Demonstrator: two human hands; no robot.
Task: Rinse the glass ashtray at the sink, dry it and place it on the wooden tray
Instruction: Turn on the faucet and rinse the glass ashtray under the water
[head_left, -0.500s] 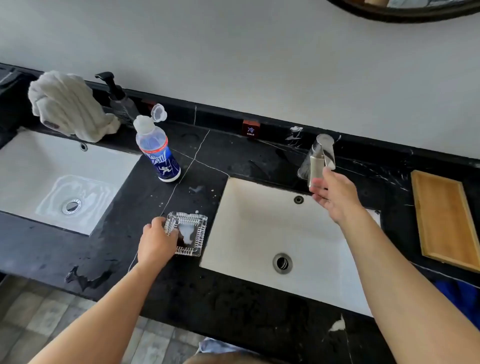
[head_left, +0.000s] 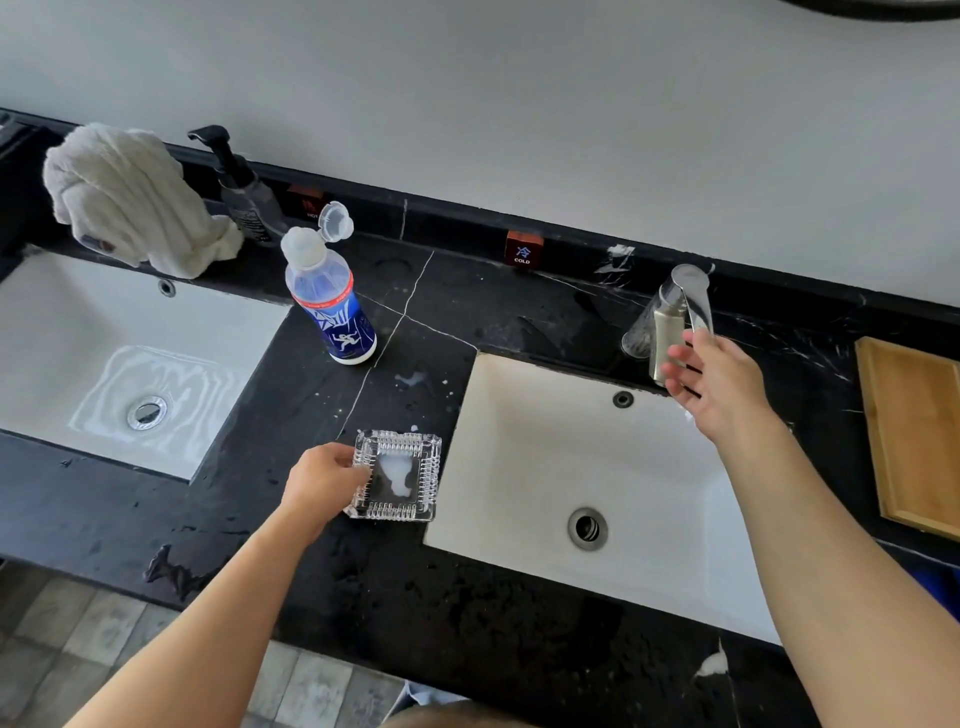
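A square ribbed glass ashtray (head_left: 397, 475) with a white liquid patch inside sits on the black counter, just left of the right sink (head_left: 524, 467). My left hand (head_left: 322, 486) grips its left edge. My right hand (head_left: 714, 382) is raised at the chrome tap (head_left: 675, 317) behind that sink, fingers apart and touching the tap's handle and spout. No water is seen running. The wooden tray (head_left: 919, 431) lies on the counter at the far right, partly cut off by the frame.
An open blue-labelled bottle (head_left: 332, 306) stands on the counter between the sinks. A crumpled white towel (head_left: 130, 197) and a black pump dispenser (head_left: 244, 192) sit behind the left sink (head_left: 62, 332), which holds shallow water. A small COLD sign (head_left: 523, 249) stands by the wall.
My left hand has closed a little more on the ashtray's left edge. My right hand stays at the tap, its fingers slightly more spread.
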